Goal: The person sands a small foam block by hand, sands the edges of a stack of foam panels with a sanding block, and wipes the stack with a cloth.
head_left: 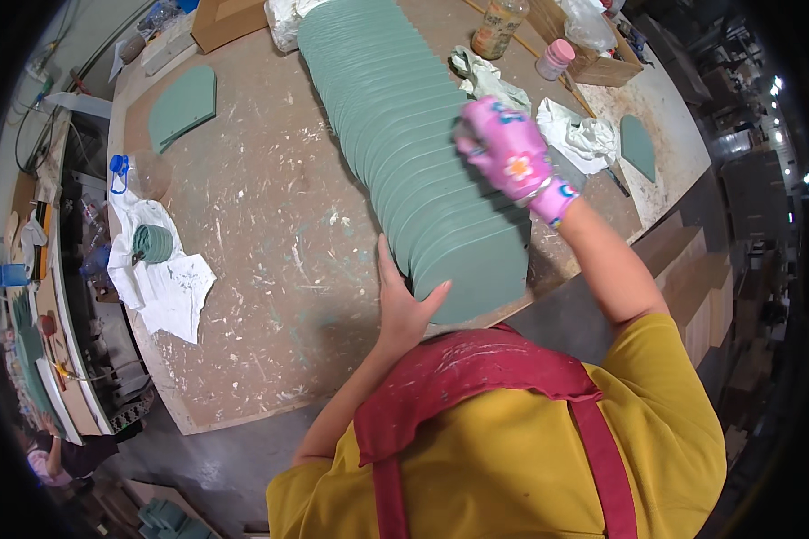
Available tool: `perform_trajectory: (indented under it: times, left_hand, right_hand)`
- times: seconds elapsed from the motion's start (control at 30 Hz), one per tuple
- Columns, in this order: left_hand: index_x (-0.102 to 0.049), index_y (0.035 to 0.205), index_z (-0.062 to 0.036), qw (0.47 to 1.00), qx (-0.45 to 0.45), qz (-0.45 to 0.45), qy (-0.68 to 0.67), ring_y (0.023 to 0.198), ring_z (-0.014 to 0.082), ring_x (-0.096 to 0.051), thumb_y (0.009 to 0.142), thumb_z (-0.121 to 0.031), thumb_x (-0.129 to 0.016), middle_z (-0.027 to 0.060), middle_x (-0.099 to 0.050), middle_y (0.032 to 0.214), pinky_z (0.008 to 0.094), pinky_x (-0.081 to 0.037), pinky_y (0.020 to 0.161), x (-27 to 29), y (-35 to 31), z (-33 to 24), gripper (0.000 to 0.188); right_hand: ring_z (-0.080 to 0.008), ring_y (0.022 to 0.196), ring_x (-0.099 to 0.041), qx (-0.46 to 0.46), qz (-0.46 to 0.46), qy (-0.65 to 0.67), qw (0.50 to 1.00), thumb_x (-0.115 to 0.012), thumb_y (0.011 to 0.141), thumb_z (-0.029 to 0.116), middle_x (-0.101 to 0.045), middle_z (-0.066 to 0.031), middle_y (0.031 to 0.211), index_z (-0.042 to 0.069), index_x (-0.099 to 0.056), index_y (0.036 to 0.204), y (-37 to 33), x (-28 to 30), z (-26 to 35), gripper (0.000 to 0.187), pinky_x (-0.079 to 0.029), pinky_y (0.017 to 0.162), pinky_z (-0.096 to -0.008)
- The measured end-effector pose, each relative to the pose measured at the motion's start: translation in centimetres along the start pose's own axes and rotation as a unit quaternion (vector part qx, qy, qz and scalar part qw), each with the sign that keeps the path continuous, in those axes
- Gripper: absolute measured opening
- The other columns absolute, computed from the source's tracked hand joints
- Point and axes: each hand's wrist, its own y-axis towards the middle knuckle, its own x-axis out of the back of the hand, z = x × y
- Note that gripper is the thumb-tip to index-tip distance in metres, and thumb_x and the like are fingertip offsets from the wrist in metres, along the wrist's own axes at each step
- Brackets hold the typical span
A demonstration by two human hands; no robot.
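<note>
Two hands at the green panels (pixel 413 126): bare left hand (pixel 406 304), thumb spread wide from fingers, touches their near-left edge; right hand (pixel 510 154), pink floral glove, curled over their right side, can't tell if holding anything. Panels flat, thin, rounded-ended, overlapping in a long row, near end by table edge. Scuffed, paint-specked table (pixel 270 225) spreads wide leftward; green roll (pixel 153 242) on white cloth (pixel 175 305) there.

Bore, as a paint-flecked worktable (pixel 270 296), overlapping green panels (pixel 404 117) from twelve toward five o'clock, a separate panel (pixel 187 106) at ten, and white cloth (pixel 178 292) at eight.
</note>
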Motion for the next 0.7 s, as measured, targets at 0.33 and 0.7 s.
perform_trajectory:
  times: [0.33,0.7]
  left_hand:
    - [-0.004,0.149,0.0025,0.995,0.028,0.007,-0.092,0.134,0.0337,-0.033,0.076,-0.009,-0.076,0.0271,-0.026,0.147,0.0392,-0.029,0.110,-0.5,0.2,-0.3,0.103]
    - [0.000,0.149,0.0015,0.994,0.024,0.005,-0.108,0.137,0.0305,-0.027,0.076,-0.006,-0.074,0.0252,-0.019,0.150,0.0384,-0.024,0.113,-0.7,0.2,0.1,0.104]
  right_hand:
    - [-0.0347,0.093,-0.064,-0.111,-0.096,0.116,0.982,-0.063,0.087,0.038,-0.064,-0.0171,0.106,0.004,-0.057,0.115,-2.9,1.7,-2.7,0.044,-0.050,0.081,-0.0401]
    - [-0.0351,0.090,-0.060,0.057,0.020,0.043,0.997,-0.064,0.083,0.018,-0.060,-0.0148,0.099,0.005,-0.056,0.103,-3.1,-0.4,5.6,0.025,-0.049,0.077,-0.0434]
